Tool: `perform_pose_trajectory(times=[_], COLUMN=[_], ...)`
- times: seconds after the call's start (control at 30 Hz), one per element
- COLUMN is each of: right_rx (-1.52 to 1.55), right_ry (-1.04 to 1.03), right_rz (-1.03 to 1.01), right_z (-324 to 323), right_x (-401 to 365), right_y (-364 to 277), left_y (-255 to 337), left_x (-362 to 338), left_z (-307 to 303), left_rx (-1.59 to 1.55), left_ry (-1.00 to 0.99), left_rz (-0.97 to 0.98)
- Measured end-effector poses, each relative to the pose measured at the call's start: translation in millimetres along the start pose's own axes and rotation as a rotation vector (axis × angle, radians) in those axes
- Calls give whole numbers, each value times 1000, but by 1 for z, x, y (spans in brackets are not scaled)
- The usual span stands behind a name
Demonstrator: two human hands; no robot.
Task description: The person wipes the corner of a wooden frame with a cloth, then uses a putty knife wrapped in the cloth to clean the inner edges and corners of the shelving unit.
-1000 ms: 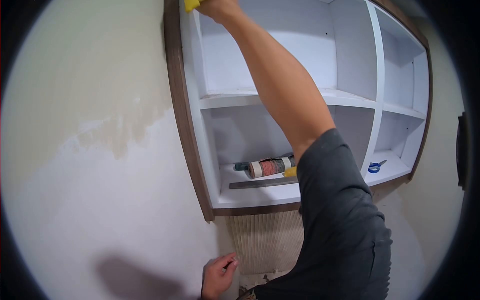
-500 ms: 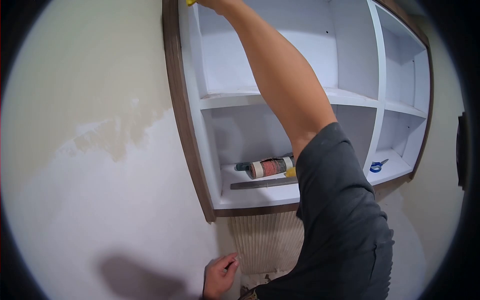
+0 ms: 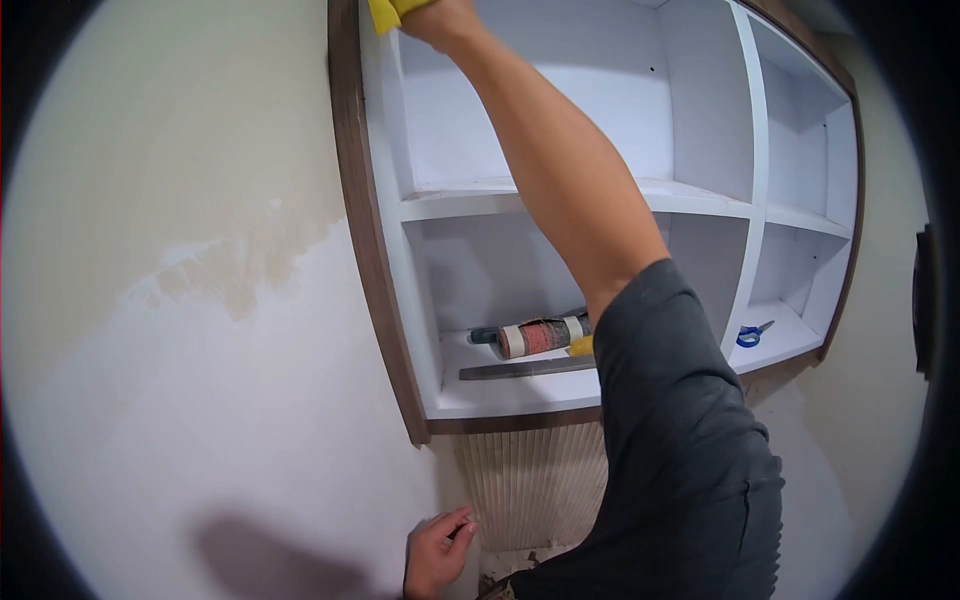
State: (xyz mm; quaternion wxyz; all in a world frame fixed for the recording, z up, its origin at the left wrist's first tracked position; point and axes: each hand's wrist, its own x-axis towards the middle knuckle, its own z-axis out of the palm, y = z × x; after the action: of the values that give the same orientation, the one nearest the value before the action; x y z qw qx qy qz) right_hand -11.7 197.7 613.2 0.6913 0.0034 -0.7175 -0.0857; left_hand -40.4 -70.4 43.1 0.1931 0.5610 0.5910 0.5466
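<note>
My right hand [image 3: 443, 22] reaches up to the top left of the shelf unit [image 3: 575, 203], partly cut off by the top of the view. It is closed on a yellow sheet [image 3: 391, 14], which lies against the unit's upper left frame [image 3: 347, 95]. Low down, in front of the wall beside the ribbed panel [image 3: 530, 485], my left hand [image 3: 437, 556] is closed with thumb and fingers together. Whether anything is in it cannot be made out.
On the lower left shelf lie a red and grey roll with pale bands [image 3: 540, 336], a dark flat strip [image 3: 515, 371] and a yellow object [image 3: 581, 346] half behind my sleeve. Blue-handled scissors [image 3: 750, 336] rest at right. The left wall [image 3: 200, 400] has patchy white coating.
My right hand and the yellow sheet have come slightly lower, so more of both shows. My left hand has stayed nearly still.
</note>
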Motion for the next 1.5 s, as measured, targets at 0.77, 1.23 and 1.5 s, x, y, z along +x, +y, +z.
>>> perform_pose_trajectory(times=[0.77,1.23,1.5], right_rx=[-135,-45,72], right_ry=[-90,-83,-140], right_rz=[-143,-136,110], right_z=[-5,0,-17], right_x=[-66,-83,-98], right_y=[-13,-10,-22], left_y=[8,8,11], left_x=[1,-1,-1], left_z=[-3,-4,-2], left_rx=[55,60,19], left_ry=[24,14,24], left_rz=[62,48,63])
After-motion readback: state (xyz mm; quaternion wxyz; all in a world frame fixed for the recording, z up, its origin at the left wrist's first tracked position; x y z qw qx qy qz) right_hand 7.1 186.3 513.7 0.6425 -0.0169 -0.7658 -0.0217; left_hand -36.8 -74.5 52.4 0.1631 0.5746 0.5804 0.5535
